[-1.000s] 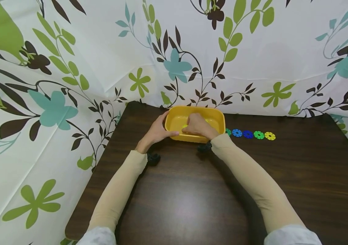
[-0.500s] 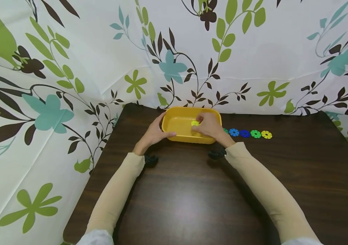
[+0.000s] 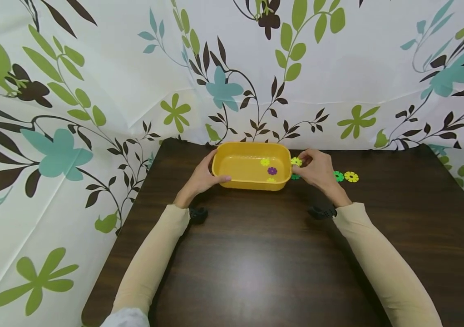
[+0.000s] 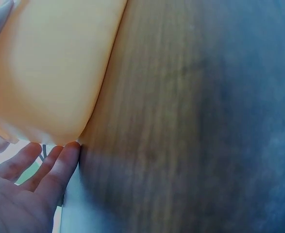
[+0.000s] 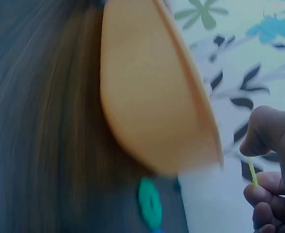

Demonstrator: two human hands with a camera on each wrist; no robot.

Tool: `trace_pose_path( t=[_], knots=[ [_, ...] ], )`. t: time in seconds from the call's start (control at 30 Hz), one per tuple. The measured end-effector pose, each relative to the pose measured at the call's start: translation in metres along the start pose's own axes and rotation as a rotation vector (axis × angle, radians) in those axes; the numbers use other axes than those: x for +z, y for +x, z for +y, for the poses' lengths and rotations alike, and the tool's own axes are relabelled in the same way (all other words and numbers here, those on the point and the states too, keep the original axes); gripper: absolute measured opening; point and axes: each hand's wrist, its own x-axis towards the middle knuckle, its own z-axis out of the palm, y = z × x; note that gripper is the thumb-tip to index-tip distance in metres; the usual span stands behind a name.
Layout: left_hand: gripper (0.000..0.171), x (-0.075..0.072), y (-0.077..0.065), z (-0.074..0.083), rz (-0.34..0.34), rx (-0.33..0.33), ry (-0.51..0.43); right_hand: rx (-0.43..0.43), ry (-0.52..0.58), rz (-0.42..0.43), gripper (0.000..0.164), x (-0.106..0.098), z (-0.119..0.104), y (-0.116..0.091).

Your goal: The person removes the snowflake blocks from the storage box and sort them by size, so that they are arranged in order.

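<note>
A yellow plastic tub [image 3: 236, 169] stands near the table's back edge. My left hand [image 3: 200, 178] grips its left end, thumb over the front rim; in the left wrist view the fingertips touch the tub's outer wall. Just past the tub's right end, my right hand [image 3: 318, 170] pinches a yellow flower-shaped disc [image 3: 296, 161] between thumb and fingers. That disc shows edge-on as a thin strip [image 5: 252, 171] in the right wrist view. Inside the tub lie a purple disc [image 3: 272, 170], a yellow disc [image 3: 265, 161] and another yellow one [image 3: 271, 180] near the front wall.
On the dark wooden table [image 3: 248, 245], a row of discs runs right from the tub: a green disc [image 3: 295, 176], then another green disc [image 3: 339, 176] and a yellow disc [image 3: 351, 176]. My right hand hides the row's middle. A patterned cloth [image 3: 330, 68] hangs behind.
My right hand has lifted the yellow disc out of the tub and carried it right, past the tub's wall and over the row. My left hand keeps its hold on the tub.
</note>
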Motion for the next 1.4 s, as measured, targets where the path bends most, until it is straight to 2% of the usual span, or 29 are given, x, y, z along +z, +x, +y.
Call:
trace_pose_path(
  t=[0.2, 0.53, 0.8, 0.93, 1.1, 1.4],
  knots=[
    [0.122, 0.0, 0.0, -0.003, 0.01, -0.007, 0.015, 0.058, -0.057, 0.075, 0.032, -0.028, 0.034, -0.015],
    [0.123, 0.0, 0.0, -0.003, 0.009, 0.009, 0.011, 0.131, -0.125, 0.13, 0.035, -0.063, 0.091, -0.029],
    [0.113, 0.001, 0.001, -0.002, -0.007, 0.028, 0.004, 0.213, -0.179, 0.112, 0.042, -0.085, 0.127, -0.035],
    [0.113, 0.0, 0.0, -0.001, -0.011, 0.025, 0.004, 0.268, -0.189, 0.09, 0.045, -0.092, 0.143, -0.035],
    [0.112, 0.0, 0.001, -0.003, -0.011, 0.028, 0.003, 0.29, -0.213, 0.076, 0.046, -0.094, 0.159, -0.035],
    [0.111, 0.0, -0.001, -0.001, -0.011, 0.019, 0.0, 0.297, -0.225, 0.046, 0.046, -0.096, 0.167, -0.036]
  ],
)
